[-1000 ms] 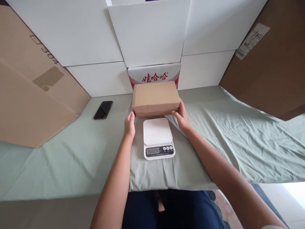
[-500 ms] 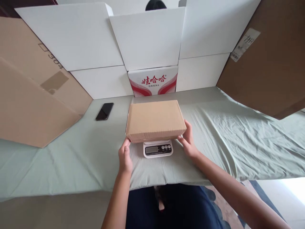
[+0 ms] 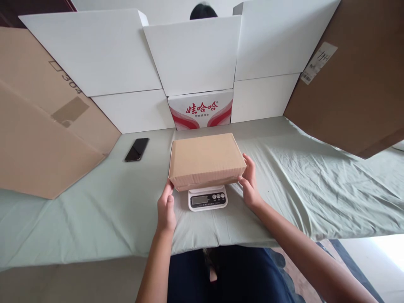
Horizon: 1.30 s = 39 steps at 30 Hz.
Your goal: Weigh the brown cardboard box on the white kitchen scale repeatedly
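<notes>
A closed brown cardboard box (image 3: 206,158) sits over a white kitchen scale (image 3: 208,206), covering its weighing surface. Only the scale's front panel shows, with a grey display and several round buttons; no digits can be made out. My left hand (image 3: 166,208) grips the box at its near left corner, fingers partly hidden behind it. At the right end, my right hand (image 3: 250,181) holds the box with the thumb at the near corner and the fingers along the side. Whether the box rests fully on the scale I cannot tell.
A black phone (image 3: 137,150) lies on the green cloth (image 3: 132,219) to the left. White boxes (image 3: 192,57) and a red-and-white printed carton (image 3: 200,110) form a wall behind. Large cardboard panels stand at the left (image 3: 41,126) and right (image 3: 350,92). Beyond the wall, the top of a person's head (image 3: 203,11) shows.
The box has turned slightly over the scale, its left end coming a little nearer to me and its right end shifting away. Both hands keep hold. The view has shifted slightly.
</notes>
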{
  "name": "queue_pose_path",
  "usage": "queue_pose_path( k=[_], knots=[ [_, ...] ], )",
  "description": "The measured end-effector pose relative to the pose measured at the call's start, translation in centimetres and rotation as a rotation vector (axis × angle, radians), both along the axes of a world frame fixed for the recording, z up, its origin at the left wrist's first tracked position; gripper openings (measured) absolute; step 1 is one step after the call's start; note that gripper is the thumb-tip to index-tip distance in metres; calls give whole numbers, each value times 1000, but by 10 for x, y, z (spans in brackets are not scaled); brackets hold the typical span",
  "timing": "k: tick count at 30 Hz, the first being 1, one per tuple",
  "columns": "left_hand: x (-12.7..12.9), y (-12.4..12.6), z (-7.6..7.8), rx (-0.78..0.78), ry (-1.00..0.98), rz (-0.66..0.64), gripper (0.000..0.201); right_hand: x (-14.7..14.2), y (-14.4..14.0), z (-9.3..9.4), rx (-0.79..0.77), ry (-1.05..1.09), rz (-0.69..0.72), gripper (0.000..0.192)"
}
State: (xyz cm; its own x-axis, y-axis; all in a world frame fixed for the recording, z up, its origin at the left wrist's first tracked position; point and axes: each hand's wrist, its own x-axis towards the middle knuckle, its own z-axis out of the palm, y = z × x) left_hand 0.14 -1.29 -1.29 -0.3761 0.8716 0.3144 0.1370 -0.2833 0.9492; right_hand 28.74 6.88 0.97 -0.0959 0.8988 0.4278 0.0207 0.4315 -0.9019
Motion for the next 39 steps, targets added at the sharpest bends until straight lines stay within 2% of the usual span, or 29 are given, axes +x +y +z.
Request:
queue_pose_path(
  k=[4,7,10,12,14,17,19,23,30,32,36,39],
  knots=[
    [2,-4,0,3,-34,-28,80,-3,-6,1,-39,0,10,68],
    [-2,4,12,-28,-93,-72,82,-9,-2,8,-98,96,35,68],
    [-9,35,35,-19,-101,-117,82,-18,25,18,-97,213,44,69],
    [-13,68,48,5,-102,-126,78,-25,55,23,-48,240,27,68],
    [-16,103,53,20,-125,-126,79,-33,86,22,3,260,19,67],
    [-15,141,45,2,-169,-99,84,-45,119,10,-8,290,15,63],
    [-14,151,35,-4,-173,-83,82,-49,130,-2,-29,321,13,61],
    [-10,151,22,-20,-162,-78,71,-48,135,-16,-67,331,13,62],
    [-9,153,15,-22,-204,-80,73,-44,136,-15,-55,276,1,63],
    [-14,156,12,-33,-202,-44,73,-43,135,-14,-75,277,5,65],
    [-24,159,12,-98,-262,110,66,-38,134,-13,-184,263,-63,76],
    [-25,159,14,-143,-323,92,63,-36,132,-13,-242,265,-41,78]
  ],
)
